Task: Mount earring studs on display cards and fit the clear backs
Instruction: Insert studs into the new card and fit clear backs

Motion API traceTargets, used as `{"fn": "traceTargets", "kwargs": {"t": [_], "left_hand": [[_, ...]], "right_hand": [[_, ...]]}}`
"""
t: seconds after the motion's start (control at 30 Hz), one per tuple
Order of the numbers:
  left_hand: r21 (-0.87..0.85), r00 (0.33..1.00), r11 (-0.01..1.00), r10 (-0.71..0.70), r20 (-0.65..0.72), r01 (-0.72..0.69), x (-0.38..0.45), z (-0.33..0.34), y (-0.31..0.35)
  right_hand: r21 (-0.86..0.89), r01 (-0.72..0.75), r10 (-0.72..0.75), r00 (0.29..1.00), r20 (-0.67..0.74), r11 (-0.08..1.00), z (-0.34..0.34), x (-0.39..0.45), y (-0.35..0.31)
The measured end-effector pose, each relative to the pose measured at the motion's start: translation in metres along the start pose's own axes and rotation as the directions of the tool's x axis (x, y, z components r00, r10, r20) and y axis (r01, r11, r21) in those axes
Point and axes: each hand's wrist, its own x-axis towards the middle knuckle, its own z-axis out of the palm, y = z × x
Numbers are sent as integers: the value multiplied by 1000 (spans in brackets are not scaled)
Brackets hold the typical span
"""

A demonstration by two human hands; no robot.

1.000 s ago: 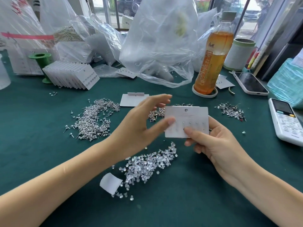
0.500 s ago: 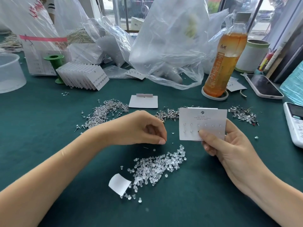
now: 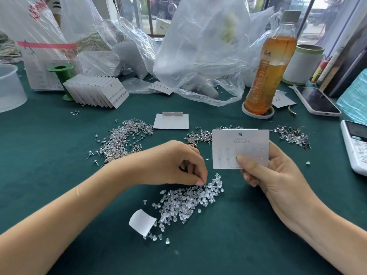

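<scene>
My right hand (image 3: 278, 181) holds a white display card (image 3: 240, 143) upright by its lower edge, thumb on the front; several studs sit in its two rows. My left hand (image 3: 168, 165) is curled, thumb and forefinger pinched together at the top edge of the pile of clear backs (image 3: 186, 203) on the green cloth. Whether a back is between the fingertips is too small to tell. Piles of loose silver studs lie at the left (image 3: 123, 139), behind the card (image 3: 198, 135) and at the right (image 3: 292, 134).
A blank card (image 3: 171, 121) lies behind my left hand, a row of finished cards (image 3: 97, 91) at back left. A tea bottle (image 3: 268, 64), plastic bags (image 3: 198, 46), a phone (image 3: 315, 101), a remote (image 3: 355, 143), a clear tub (image 3: 10, 88) and a paper scrap (image 3: 142, 221) surround the work area.
My left hand left the card, dropped toward me and closed into a pinch at the pile of clear backs. My right hand kept hold of the card, shifting slightly right.
</scene>
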Motion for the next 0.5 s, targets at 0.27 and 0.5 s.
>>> {"fn": "traceTargets", "kwargs": {"t": [0.27, 0.5], "left_hand": [[-285, 989, 958, -66, -132, 25, 2, -2, -4], [-454, 986, 890, -107, -131, 36, 4, -2, -2]], "right_hand": [[-54, 77, -77, 997, -3, 996, 1, -2, 2], [-410, 447, -418, 893, 165, 795, 5, -10, 6]]}}
